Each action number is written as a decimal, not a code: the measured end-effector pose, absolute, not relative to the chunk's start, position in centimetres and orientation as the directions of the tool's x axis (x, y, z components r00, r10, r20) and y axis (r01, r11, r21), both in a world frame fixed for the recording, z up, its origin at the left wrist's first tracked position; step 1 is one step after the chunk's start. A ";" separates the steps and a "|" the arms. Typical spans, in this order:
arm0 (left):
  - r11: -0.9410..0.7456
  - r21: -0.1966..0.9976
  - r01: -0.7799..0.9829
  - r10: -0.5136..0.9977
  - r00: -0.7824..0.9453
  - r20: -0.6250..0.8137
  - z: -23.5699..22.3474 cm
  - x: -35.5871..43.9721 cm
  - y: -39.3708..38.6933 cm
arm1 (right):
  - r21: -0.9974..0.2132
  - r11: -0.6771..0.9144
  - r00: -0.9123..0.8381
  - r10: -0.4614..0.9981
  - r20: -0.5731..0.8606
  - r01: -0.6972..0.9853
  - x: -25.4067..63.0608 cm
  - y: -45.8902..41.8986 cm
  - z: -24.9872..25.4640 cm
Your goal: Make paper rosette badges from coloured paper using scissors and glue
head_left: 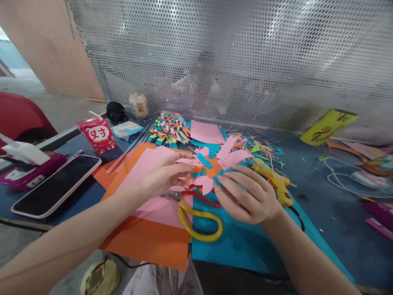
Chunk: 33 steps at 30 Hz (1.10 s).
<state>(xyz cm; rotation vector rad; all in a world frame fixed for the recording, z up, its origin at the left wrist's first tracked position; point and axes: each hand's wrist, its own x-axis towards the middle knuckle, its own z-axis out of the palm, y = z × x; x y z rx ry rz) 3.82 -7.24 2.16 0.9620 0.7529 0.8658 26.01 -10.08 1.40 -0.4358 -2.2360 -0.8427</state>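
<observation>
My left hand pinches small pink paper petals over the sheets in the middle of the table. My right hand lies just right of them, fingers bent, its fingertips touching the same pink pieces. Scissors with yellow and red handles lie under and between both hands, on pink paper, orange paper and a blue sheet. A yellow glue gun rests right behind my right hand.
A heap of coloured paper strips and scraps lies behind. A phone, a red packet and a magenta tool are at left. A white cable and a yellow packet are at right. Perforated metal screen closes the back.
</observation>
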 end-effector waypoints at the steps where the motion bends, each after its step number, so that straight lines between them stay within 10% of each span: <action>1: 0.307 0.910 -0.280 0.876 0.456 -0.155 2.1 3.8 -7.2 | 0.485 0.706 -0.707 0.032 0.706 0.516 26.0 -10.1 1.5; 7: 0.257 0.931 -0.260 0.894 0.430 -0.127 1.7 3.5 -6.9 | 0.685 0.542 -0.767 -0.109 0.632 0.488 25.4 -10.2 2.2; 24: 0.123 0.974 -0.190 0.898 0.440 -0.027 1.0 3.2 -6.5 | 0.677 0.555 -0.755 -0.127 0.644 0.484 25.1 -10.1 2.1; 33: -0.538 0.829 0.155 0.828 0.281 0.485 0.9 2.5 -6.7 | 0.648 0.565 -0.733 -0.109 0.672 0.511 25.3 -10.1 2.1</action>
